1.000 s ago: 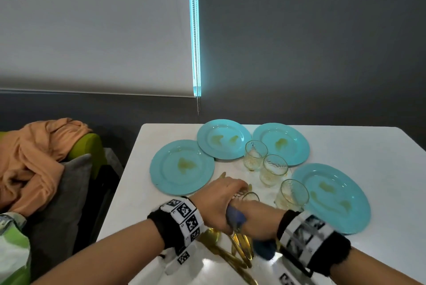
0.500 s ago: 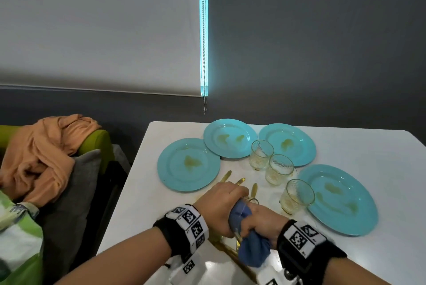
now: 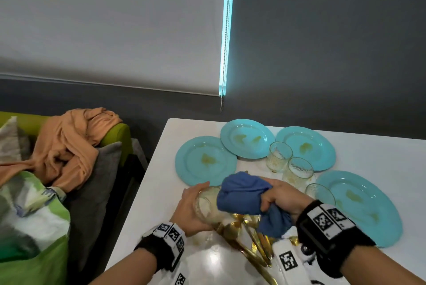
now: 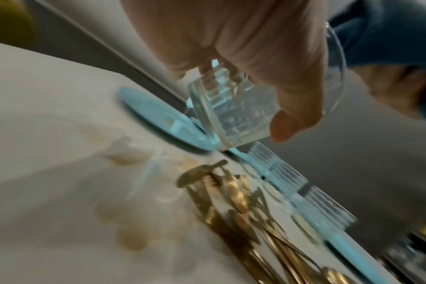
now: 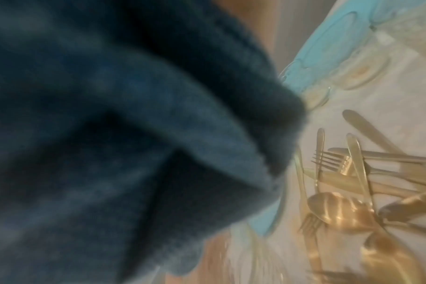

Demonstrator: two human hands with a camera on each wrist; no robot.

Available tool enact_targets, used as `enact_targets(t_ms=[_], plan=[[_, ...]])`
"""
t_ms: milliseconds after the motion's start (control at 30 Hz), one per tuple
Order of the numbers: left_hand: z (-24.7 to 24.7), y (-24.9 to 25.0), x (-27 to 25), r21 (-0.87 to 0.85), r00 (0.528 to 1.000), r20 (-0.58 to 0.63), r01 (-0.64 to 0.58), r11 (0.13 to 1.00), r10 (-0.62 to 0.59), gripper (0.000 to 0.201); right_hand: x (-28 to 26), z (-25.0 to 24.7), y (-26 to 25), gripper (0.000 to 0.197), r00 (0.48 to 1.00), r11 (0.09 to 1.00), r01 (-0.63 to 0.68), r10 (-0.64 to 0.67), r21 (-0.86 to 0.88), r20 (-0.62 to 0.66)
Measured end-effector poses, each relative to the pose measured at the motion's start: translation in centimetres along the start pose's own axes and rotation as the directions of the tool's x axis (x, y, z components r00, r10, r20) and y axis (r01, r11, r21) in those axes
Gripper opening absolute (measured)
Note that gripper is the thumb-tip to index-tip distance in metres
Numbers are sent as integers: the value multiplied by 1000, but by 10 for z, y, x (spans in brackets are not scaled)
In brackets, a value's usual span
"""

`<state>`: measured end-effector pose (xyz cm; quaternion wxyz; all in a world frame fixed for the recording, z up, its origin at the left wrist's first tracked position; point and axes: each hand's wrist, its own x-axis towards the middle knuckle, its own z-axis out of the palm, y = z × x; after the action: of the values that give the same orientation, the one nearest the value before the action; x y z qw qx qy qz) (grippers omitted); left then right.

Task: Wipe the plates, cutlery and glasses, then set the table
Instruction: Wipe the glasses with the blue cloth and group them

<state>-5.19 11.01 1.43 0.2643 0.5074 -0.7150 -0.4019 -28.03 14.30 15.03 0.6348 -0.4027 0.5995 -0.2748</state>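
A white rectangular table point(image 3: 380, 153) fills the lower right of the head view, set against a dark grey wall; to its left stands a green sofa point(image 3: 115, 137) draped with an orange cloth point(image 3: 69, 146) and holding a grey cushion point(image 3: 96, 183). On the table lie four round turquoise plates, each smeared with yellowish residue: the near-left plate point(image 3: 205, 160), the far-left plate point(image 3: 247, 138), the far-right plate point(image 3: 306, 147) and the near-right plate point(image 3: 359, 206), the largest in view. Three clear ribbed drinking glasses stand upright in a diagonal row between the plates: the farthest glass point(image 3: 279, 156), the middle glass point(image 3: 299, 170) and the nearest glass point(image 3: 319, 192), the last partly hidden behind the right wrist. A heap of gold-coloured cutlery point(image 3: 249, 241), forks, knives and spoons crossed over one another, lies on the table under both hands. The left hand point(image 3: 192, 208) is wrapped around a fourth clear ribbed glass point(image 3: 208, 206), held tilted above the cutlery, fingers and thumb clamped on its side; the right hand point(image 3: 282, 197) clutches a bunched blue cloth point(image 3: 244, 197), which presses against the mouth of that glass; whether the cloth reaches inside cannot be told.
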Motion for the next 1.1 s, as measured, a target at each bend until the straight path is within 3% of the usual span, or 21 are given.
enact_targets(t_ms=[100, 200, 300, 433, 533, 667, 800, 867, 933, 967, 1000, 1100], plan=[[-17, -24, -8, -15, 988, -117, 99, 995, -100, 88, 8, -17, -4, 40, 992, 996, -14, 25, 93, -123], [-26, -43, -9, -79, 954, -211, 199, 977, -211, 92, 15, -26, 3, 27, 968, 981, -120, 150, 154, -202], [-32, -61, -5, -181, 900, -298, 274, 945, -318, 97, 21, -29, 13, 33, 929, 963, -196, 242, 183, -280], [-39, -71, 8, -321, 832, -343, 333, 887, -437, 110, 22, -31, 25, 37, 915, 942, -208, 282, 263, -289], [-44, -80, 21, -376, 780, -367, 375, 848, -507, 104, 19, -35, 33, 35, 912, 917, -218, 313, 335, -263], [-49, -86, 39, -376, 749, -378, 413, 830, -544, 97, 6, -42, 44, 43, 918, 880, -197, 321, 433, -234], [-54, -73, 45, -269, 718, -388, 511, 816, -578, 124, -9, -49, 46, 38, 915, 841, -218, 353, 495, -197], [-51, -56, 36, -210, 670, -462, 554, 806, -581, 144, -13, -59, 50, 36, 887, 841, -191, 369, 505, -279], [-41, -36, 22, -234, 628, -571, 493, 838, -529, 157, -19, -77, 56, 46, 857, 859, -148, 358, 490, -369], [-33, -27, 16, -225, 626, -619, 438, 871, -474, 157, -24, -86, 56, 45, 844, 865, -146, 362, 480, -396], [-22, -18, 13, -180, 658, -635, 384, 906, -405, 150, -28, -94, 55, 36, 823, 873, -138, 364, 467, -436], [22, 14, 14, 26, 859, -493, 171, 985, -136, 100, -39, -122, 50, 3, 747, 941, -41, 252, 336, -616]])
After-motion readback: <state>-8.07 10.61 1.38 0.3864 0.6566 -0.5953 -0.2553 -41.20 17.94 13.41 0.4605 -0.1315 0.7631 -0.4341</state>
